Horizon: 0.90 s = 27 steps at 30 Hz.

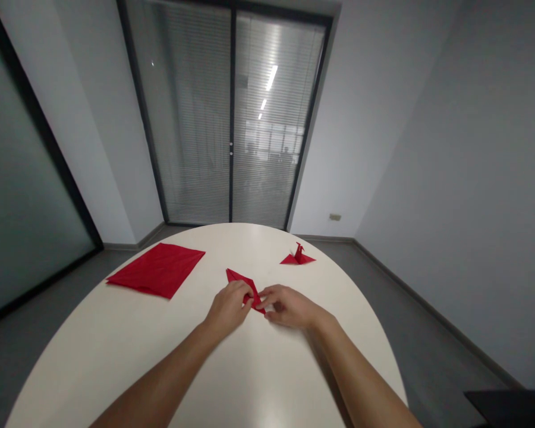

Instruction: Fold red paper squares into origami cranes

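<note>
A piece of folded red paper [242, 277] lies on the white table between my hands, its long point aimed away to the left. My left hand [232, 303] is closed on its left side, with the thumb and curled fingers pressing it. From the right, my right hand [289, 306] reaches in with bent fingers at the paper's right edge and near corner. The fingertips of that hand seem to pinch the edge, though the exact grip is small and partly hidden.
Flat red sheets of paper [158, 270] lie at the table's left. A folded red paper crane [298, 255] stands at the far right. The round white table [258, 380] curves off on both sides. Beyond it are a glass partition with blinds [196, 119] and walls.
</note>
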Tool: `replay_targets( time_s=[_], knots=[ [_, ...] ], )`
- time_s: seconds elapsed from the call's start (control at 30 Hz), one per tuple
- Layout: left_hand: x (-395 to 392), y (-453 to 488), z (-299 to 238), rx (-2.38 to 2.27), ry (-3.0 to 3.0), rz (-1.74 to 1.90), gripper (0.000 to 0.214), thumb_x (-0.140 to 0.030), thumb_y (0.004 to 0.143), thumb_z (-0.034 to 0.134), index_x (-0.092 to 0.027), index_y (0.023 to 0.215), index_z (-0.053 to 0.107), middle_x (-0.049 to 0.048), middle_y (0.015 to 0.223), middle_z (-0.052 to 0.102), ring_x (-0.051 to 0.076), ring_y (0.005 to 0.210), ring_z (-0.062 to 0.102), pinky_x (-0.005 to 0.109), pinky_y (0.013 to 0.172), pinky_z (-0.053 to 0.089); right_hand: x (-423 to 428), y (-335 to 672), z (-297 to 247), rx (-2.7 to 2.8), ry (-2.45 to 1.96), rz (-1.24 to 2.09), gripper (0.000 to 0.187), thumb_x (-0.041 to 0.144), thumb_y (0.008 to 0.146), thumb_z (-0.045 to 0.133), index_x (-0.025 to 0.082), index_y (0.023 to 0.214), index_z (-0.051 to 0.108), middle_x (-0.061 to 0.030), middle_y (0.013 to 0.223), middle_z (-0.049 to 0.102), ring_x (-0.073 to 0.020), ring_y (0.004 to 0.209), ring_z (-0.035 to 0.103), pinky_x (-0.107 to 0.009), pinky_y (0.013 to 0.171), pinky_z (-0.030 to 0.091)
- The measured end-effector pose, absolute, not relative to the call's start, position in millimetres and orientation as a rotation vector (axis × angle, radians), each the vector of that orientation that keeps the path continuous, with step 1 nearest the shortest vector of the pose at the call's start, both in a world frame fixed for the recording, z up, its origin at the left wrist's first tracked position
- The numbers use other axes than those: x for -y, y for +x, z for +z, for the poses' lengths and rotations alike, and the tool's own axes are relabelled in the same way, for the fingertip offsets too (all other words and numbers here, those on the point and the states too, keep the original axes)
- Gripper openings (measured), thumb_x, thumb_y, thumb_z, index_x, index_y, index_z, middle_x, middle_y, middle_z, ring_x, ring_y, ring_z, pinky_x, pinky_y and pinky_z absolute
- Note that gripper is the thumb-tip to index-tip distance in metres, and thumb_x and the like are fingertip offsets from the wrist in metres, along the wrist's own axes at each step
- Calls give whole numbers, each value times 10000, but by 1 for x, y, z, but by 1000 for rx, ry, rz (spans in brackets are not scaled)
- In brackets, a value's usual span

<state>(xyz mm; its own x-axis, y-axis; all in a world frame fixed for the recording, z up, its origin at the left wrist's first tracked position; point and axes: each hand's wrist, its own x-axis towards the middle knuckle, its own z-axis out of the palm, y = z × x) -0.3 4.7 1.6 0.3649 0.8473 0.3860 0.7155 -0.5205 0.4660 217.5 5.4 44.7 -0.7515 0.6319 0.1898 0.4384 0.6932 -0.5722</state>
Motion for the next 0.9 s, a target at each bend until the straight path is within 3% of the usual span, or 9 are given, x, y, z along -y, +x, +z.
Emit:
replay_targets(
  time_s=[0.2, 0.4, 0.57, 0.9],
  knots=[
    [-4, 1, 4, -1402, 2416, 868, 131, -102, 880, 590, -212, 880, 662, 37, 986, 686, 205, 975, 626, 320, 865, 491, -4, 219, 46, 2634, -955, 572, 369, 132, 771, 674, 259, 1088, 813, -53, 1288, 725, -256, 1085, 695, -304, 941, 498],
    [0, 3, 5, -1453, 2460, 934, 125, -110, 891, 596, -209, 919, 667, 69, 1119, 640, 241, 1115, 570, 371, 972, 486, 2, 217, 52, 2667, -1058, 460, 338, 155, 756, 653, 295, 1009, 828, -22, 1245, 750, -258, 1042, 719, -287, 864, 506],
    [4, 6, 4, -1546, 2472, 779, 112, -142, 935, 559, -209, 914, 646, 49, 1006, 655, 216, 973, 617, 333, 859, 503, 8, 213, 62, 2674, -1128, 410, 268, 176, 739, 668, 284, 917, 837, -32, 1081, 800, -254, 974, 732, -286, 822, 500],
    [10, 8, 10, -1710, 2436, 705, 52, -201, 947, 588, -201, 920, 632, 66, 1047, 678, 230, 997, 638, 325, 840, 482, 16, 203, 73, 2721, -1206, 253, 131, 194, 710, 659, 246, 651, 764, -31, 757, 790, -216, 718, 708, -277, 681, 443]
  ],
)
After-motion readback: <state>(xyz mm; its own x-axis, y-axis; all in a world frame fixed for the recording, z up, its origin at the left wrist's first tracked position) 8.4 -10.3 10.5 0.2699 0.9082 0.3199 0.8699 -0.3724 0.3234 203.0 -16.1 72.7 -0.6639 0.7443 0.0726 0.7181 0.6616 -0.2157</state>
